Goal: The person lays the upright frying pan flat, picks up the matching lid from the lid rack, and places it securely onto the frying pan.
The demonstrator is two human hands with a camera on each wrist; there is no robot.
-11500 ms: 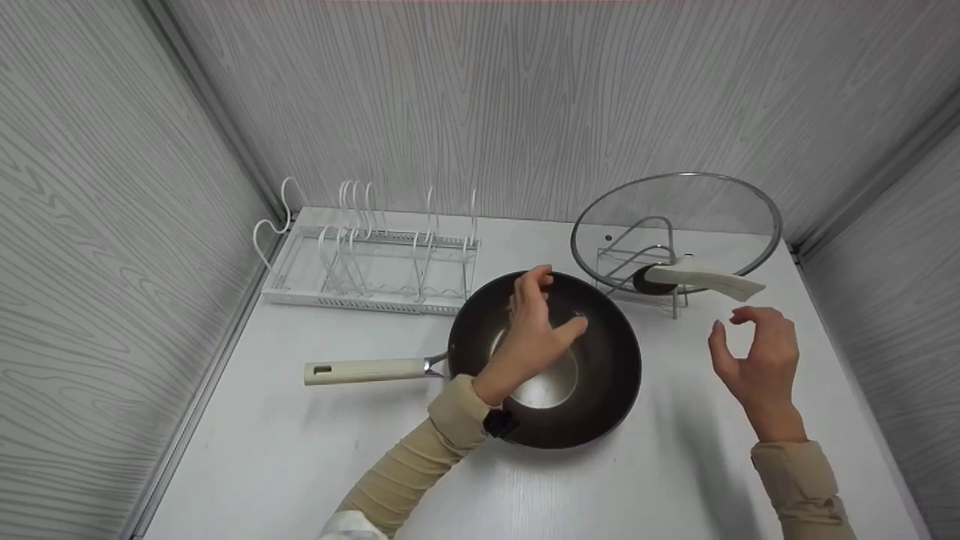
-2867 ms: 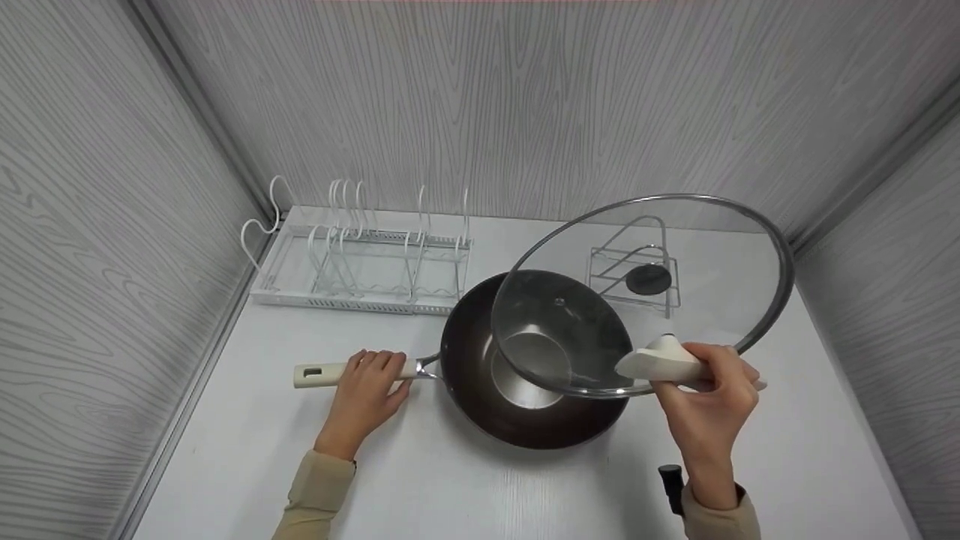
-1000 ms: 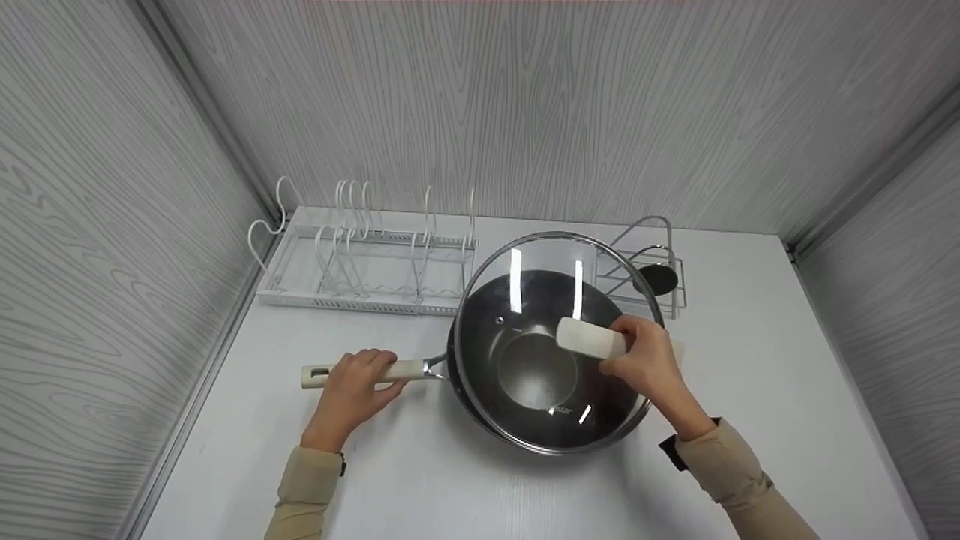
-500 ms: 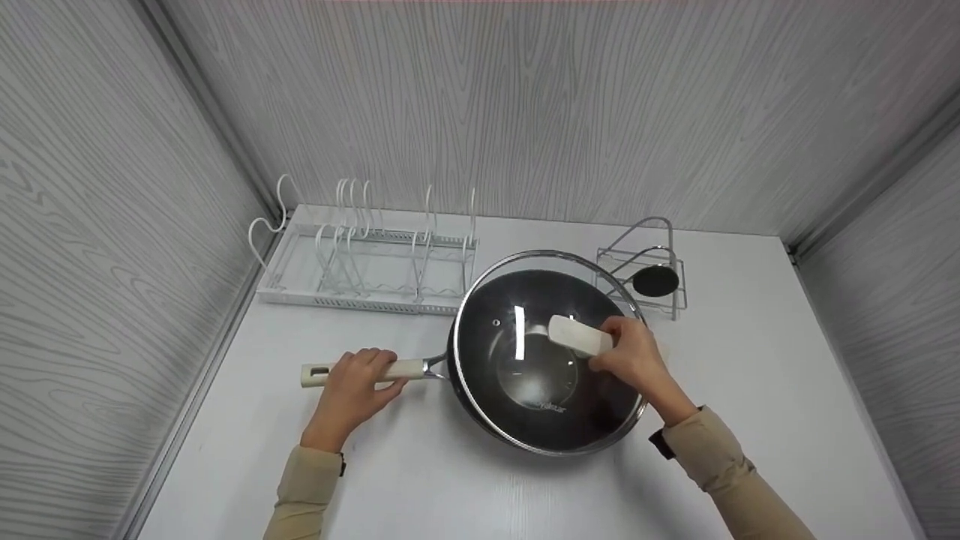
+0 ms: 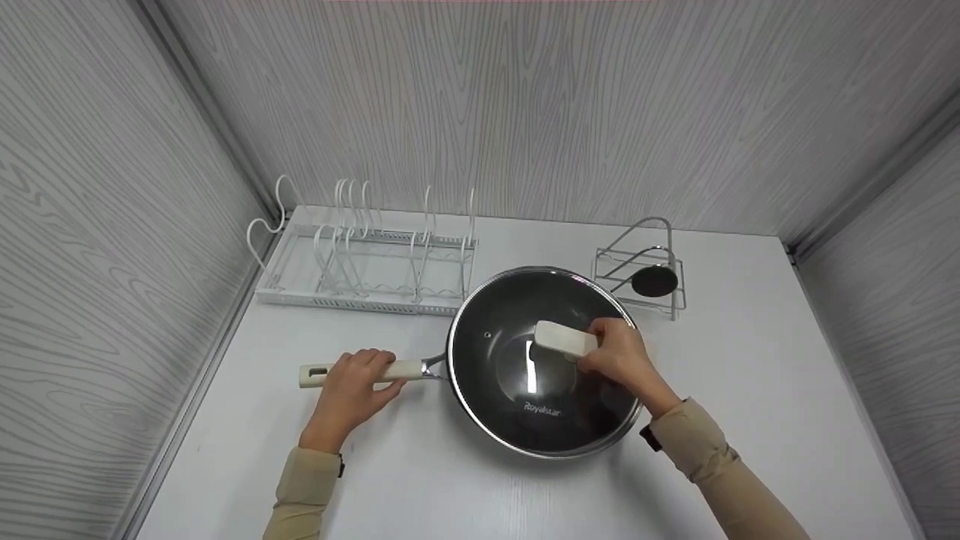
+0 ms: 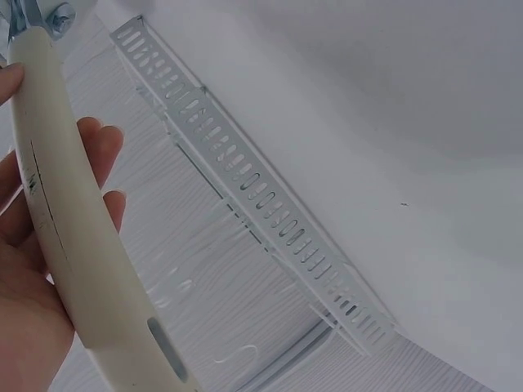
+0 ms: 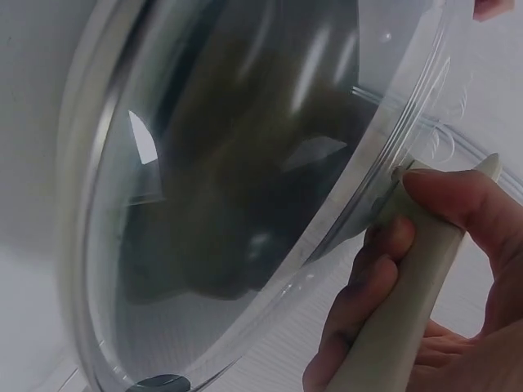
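Observation:
A dark wok (image 5: 452,386) with a cream handle (image 5: 405,369) stands on the white table. My left hand (image 5: 351,388) grips that handle; in the left wrist view the fingers curl round the cream handle (image 6: 73,212) from beneath. A clear glass lid (image 5: 517,420) with a metal rim and "Royalstar" lettering covers the wok's mouth, its rim lined up with the wok's. My right hand (image 5: 616,358) holds the lid's long cream handle (image 5: 562,339), thumb and fingers wrapped on it. The right wrist view shows the glass lid (image 7: 245,180) beside that grip.
Behind the wok on the left lies a white wire dish rack (image 5: 360,301) with upright loops. A small grey wire stand (image 5: 660,304) with a black round pad (image 5: 654,281) is at the back right. Grey wood-grain walls (image 5: 495,112) enclose the table (image 5: 750,375) on three sides.
My right hand has lifted the lid off the grey stand, brought it left and lowered it onto the wok. My left hand has moved from above the wok to its handle.

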